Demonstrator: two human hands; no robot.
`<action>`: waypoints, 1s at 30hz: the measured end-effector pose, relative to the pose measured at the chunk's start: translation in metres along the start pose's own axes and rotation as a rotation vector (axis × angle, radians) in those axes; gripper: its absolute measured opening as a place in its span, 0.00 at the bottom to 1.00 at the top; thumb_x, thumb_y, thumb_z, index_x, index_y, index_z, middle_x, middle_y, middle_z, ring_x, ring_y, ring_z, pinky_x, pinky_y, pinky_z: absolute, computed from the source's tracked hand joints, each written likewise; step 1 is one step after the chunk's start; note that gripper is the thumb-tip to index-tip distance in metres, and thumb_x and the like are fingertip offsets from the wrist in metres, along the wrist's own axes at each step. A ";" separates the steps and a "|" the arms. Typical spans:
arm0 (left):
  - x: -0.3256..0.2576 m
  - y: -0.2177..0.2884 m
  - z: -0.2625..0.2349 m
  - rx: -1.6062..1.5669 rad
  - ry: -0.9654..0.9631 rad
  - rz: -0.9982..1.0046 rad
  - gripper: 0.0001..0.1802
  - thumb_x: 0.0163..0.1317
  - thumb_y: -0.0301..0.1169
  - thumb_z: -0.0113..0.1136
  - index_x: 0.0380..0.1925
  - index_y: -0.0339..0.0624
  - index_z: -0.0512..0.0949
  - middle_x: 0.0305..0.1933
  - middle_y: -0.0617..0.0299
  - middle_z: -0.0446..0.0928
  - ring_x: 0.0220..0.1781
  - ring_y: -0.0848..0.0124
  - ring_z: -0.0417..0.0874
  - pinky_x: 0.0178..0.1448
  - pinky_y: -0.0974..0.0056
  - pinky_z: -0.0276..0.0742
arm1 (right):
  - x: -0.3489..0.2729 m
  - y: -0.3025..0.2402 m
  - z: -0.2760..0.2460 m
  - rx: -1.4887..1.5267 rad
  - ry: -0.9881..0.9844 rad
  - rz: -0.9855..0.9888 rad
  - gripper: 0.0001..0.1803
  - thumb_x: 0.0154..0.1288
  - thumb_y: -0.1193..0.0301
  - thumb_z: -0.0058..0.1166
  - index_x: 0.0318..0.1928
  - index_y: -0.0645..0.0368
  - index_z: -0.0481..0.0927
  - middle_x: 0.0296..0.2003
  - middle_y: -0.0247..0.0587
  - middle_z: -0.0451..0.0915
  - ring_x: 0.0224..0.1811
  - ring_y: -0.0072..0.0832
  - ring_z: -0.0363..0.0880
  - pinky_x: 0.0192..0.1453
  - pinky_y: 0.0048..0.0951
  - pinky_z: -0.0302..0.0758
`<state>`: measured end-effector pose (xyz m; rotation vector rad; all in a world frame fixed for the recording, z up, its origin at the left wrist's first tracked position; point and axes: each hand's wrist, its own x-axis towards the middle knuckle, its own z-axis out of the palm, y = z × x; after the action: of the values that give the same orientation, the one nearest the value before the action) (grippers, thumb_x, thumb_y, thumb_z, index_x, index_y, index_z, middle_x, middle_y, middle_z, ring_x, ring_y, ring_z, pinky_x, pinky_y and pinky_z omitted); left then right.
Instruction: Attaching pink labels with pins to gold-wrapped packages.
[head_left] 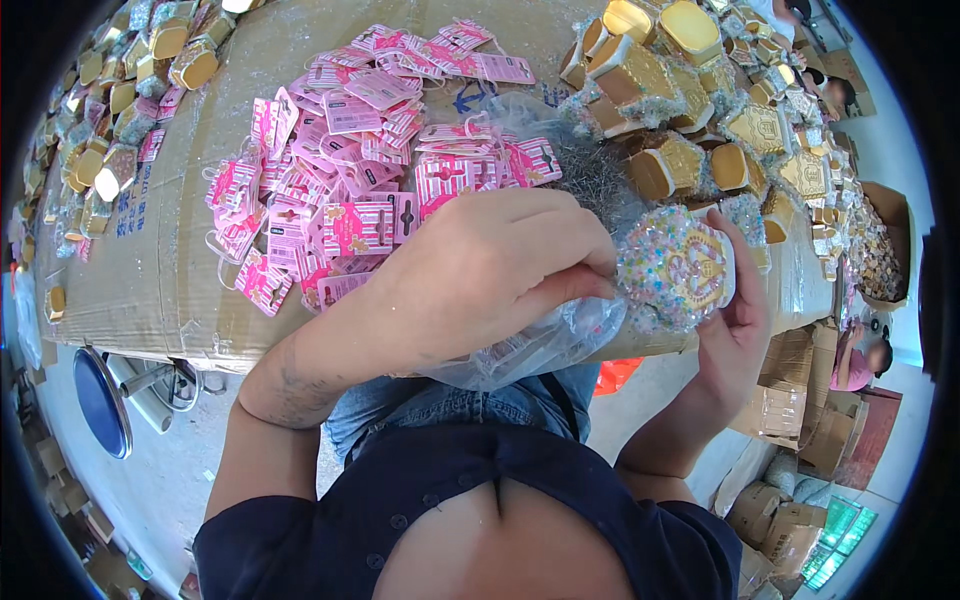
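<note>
My right hand (735, 320) is closed round the edge of an ornament (680, 268), which has a white rim, a coating of pastel beads and a gold raised design. At its left edge the thumb and forefinger of my left hand (500, 260) are pinched together. Whatever they hold is too small or hidden to make out. Under that hand a clear plastic bag (500, 362) lies at the table's near edge. Pink striped cardboard tags (355, 228) with white string loops are heaped beside my left wrist. Behind the ornament sits a pile of thin dark metal pieces (590, 170).
Gold-backed ornaments (690, 110) cover the table's far right, and more (120, 120) lie at far left. Brown cardboard (180, 290) covers the tabletop. A blue round stool (100, 400) stands at left, cartons (790, 385) at right. Other people sit along the right side.
</note>
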<state>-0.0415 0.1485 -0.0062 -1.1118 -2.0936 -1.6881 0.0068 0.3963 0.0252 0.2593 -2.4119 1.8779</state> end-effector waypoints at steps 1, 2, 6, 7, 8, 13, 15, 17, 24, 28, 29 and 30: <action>0.000 0.000 0.000 0.004 -0.006 0.008 0.09 0.47 0.22 0.70 0.29 0.40 0.80 0.31 0.60 0.79 0.32 0.63 0.81 0.35 0.63 0.76 | -0.001 -0.001 -0.001 0.000 -0.007 0.010 0.44 0.57 0.60 0.66 0.66 0.71 0.62 0.60 0.52 0.72 0.63 0.35 0.71 0.68 0.35 0.64; -0.001 0.001 0.001 0.008 -0.012 0.015 0.10 0.46 0.23 0.71 0.29 0.40 0.80 0.31 0.60 0.79 0.32 0.63 0.81 0.35 0.63 0.76 | -0.001 -0.003 -0.001 0.000 -0.013 0.020 0.44 0.56 0.59 0.67 0.67 0.71 0.62 0.60 0.52 0.72 0.63 0.34 0.71 0.68 0.34 0.65; -0.001 0.000 0.002 -0.008 -0.047 0.016 0.13 0.45 0.24 0.72 0.32 0.41 0.78 0.30 0.60 0.78 0.31 0.62 0.81 0.35 0.62 0.76 | -0.002 -0.006 0.001 0.004 -0.016 0.027 0.44 0.57 0.58 0.66 0.66 0.72 0.62 0.60 0.52 0.72 0.63 0.34 0.71 0.67 0.34 0.64; -0.002 -0.001 0.005 0.008 0.007 0.084 0.15 0.45 0.24 0.73 0.33 0.41 0.77 0.28 0.60 0.77 0.31 0.61 0.81 0.34 0.62 0.76 | -0.001 -0.006 0.001 0.003 -0.018 0.031 0.44 0.57 0.58 0.66 0.66 0.72 0.62 0.60 0.52 0.72 0.63 0.34 0.71 0.68 0.34 0.64; -0.003 -0.003 0.007 0.024 0.061 0.153 0.16 0.44 0.25 0.73 0.34 0.42 0.76 0.27 0.60 0.76 0.30 0.59 0.80 0.34 0.62 0.75 | -0.001 -0.006 0.002 0.002 -0.020 0.036 0.44 0.57 0.57 0.65 0.66 0.72 0.63 0.60 0.52 0.72 0.63 0.34 0.70 0.68 0.34 0.63; 0.000 0.000 -0.002 0.063 0.016 0.095 0.28 0.40 0.32 0.77 0.43 0.40 0.75 0.36 0.56 0.76 0.35 0.60 0.80 0.37 0.61 0.77 | 0.002 -0.002 0.014 0.076 0.012 0.009 0.41 0.60 0.56 0.62 0.65 0.72 0.64 0.60 0.51 0.72 0.63 0.33 0.71 0.68 0.33 0.63; 0.002 0.002 -0.001 0.021 0.007 -0.012 0.34 0.40 0.34 0.78 0.48 0.39 0.74 0.39 0.54 0.76 0.37 0.61 0.80 0.39 0.61 0.77 | 0.004 -0.001 0.018 0.115 -0.009 -0.011 0.41 0.61 0.55 0.61 0.65 0.71 0.64 0.60 0.50 0.72 0.62 0.32 0.71 0.68 0.33 0.63; 0.001 0.000 0.001 -0.038 -0.099 -0.153 0.43 0.41 0.35 0.79 0.58 0.37 0.67 0.47 0.54 0.75 0.42 0.64 0.81 0.43 0.62 0.78 | 0.005 0.000 0.028 0.057 0.035 0.058 0.43 0.62 0.51 0.60 0.65 0.71 0.64 0.59 0.50 0.73 0.63 0.32 0.71 0.67 0.32 0.63; 0.014 -0.011 -0.066 -0.274 0.246 -0.735 0.34 0.61 0.51 0.61 0.56 0.34 0.72 0.36 0.58 0.79 0.33 0.69 0.82 0.39 0.66 0.78 | 0.010 0.008 0.010 0.120 0.063 -0.068 0.34 0.64 0.59 0.60 0.64 0.66 0.68 0.51 0.46 0.77 0.35 0.16 0.74 0.36 0.17 0.71; 0.046 -0.042 -0.194 0.072 0.501 -0.680 0.31 0.62 0.52 0.60 0.54 0.37 0.74 0.36 0.56 0.81 0.32 0.71 0.81 0.38 0.64 0.77 | 0.002 0.012 0.007 -0.314 0.121 -0.014 0.19 0.62 0.72 0.60 0.54 0.60 0.79 0.42 0.37 0.79 0.31 0.15 0.71 0.34 0.16 0.68; 0.053 -0.041 -0.201 0.079 0.504 -0.680 0.31 0.62 0.52 0.60 0.54 0.37 0.74 0.36 0.56 0.81 0.32 0.71 0.81 0.38 0.64 0.77 | 0.002 0.012 0.010 -0.307 0.118 -0.018 0.19 0.62 0.72 0.60 0.54 0.60 0.79 0.42 0.37 0.79 0.31 0.15 0.71 0.34 0.16 0.68; 0.057 -0.035 -0.208 0.592 0.514 -0.662 0.42 0.61 0.53 0.59 0.63 0.32 0.58 0.52 0.43 0.71 0.51 0.60 0.73 0.54 0.61 0.70 | 0.003 0.012 0.016 -0.468 0.116 -0.037 0.17 0.60 0.72 0.61 0.51 0.59 0.80 0.40 0.37 0.79 0.31 0.18 0.72 0.35 0.19 0.69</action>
<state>-0.1608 -0.0188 0.0670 0.1954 -2.4517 -1.1998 0.0021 0.3831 0.0101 0.1542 -2.6454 1.2215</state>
